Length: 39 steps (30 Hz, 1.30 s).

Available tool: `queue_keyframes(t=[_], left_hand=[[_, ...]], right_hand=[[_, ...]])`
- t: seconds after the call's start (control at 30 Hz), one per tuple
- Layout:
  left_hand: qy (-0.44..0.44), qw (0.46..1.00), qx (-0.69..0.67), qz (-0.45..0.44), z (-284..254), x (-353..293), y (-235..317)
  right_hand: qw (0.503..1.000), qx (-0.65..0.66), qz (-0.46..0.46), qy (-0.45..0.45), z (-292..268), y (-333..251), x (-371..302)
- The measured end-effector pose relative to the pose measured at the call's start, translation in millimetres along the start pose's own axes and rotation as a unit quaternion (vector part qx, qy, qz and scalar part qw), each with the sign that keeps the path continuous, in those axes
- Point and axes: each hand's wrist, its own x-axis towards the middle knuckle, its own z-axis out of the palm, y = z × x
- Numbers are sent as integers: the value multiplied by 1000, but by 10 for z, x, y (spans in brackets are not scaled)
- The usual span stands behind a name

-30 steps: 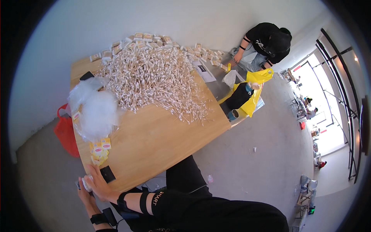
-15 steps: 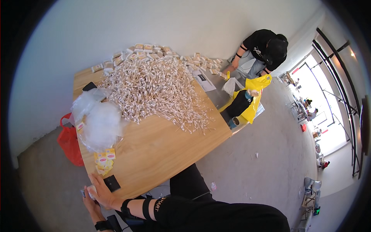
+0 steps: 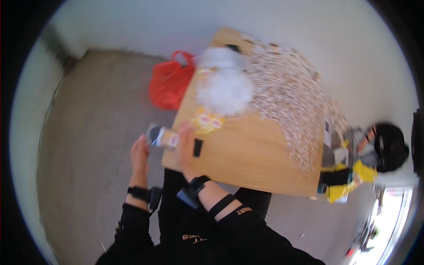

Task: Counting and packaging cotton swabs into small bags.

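Observation:
Off the table's near left corner, both my hands are at a small clear-wrapped packet [image 3: 168, 138], pale with a dark end; it looks like a pack of cotton swabs, though motion smears it. My left hand [image 3: 140, 152] pinches the film at the dark end. At the other end, my right hand [image 3: 185, 143] grips the packet, its fingers partly blurred. Yellow-and-white paper cards [image 3: 207, 123] lie just beyond my right hand, and a black flat square [image 3: 198, 148] rests beside it. A big heap of loose cotton swabs [image 3: 287, 88] covers the table's far right part.
On the wooden table [image 3: 247, 154] sit clear plastic bags [image 3: 225, 88] and a dark flat object [image 3: 232, 47]. A red bag [image 3: 170, 86] stands beyond the left edge. To the right, a person in black [image 3: 391, 148] sits near a yellow bag [image 3: 340, 192].
My view has swung left, so the table appears further right. My hands have moved apart, with the packet now showing between them; before, the right hand covered most of it.

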Motion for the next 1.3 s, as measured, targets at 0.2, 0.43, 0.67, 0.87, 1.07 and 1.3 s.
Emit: queue_keyframes(t=[0.2,0.43,0.67,0.87,1.07,1.3], left_hand=[[-50,994,35,-95,321,-248,146],[-22,991,-72,-113,353,-134,-36],[-42,994,-50,-89,377,-109,13],[-47,997,-28,-61,275,-47,250],[-47,999,11,15,449,-324,729],[-99,986,-118,-61,620,-769,860]], right_hand=[[980,171,95,-26,-137,-158,-13],[998,-58,-3,-19,19,-326,-227],[999,-53,6,-9,364,-377,-169],[992,67,96,-40,630,-500,-158],[973,210,69,-63,730,-1043,-205],[936,299,87,-163,11,-1386,-246]])
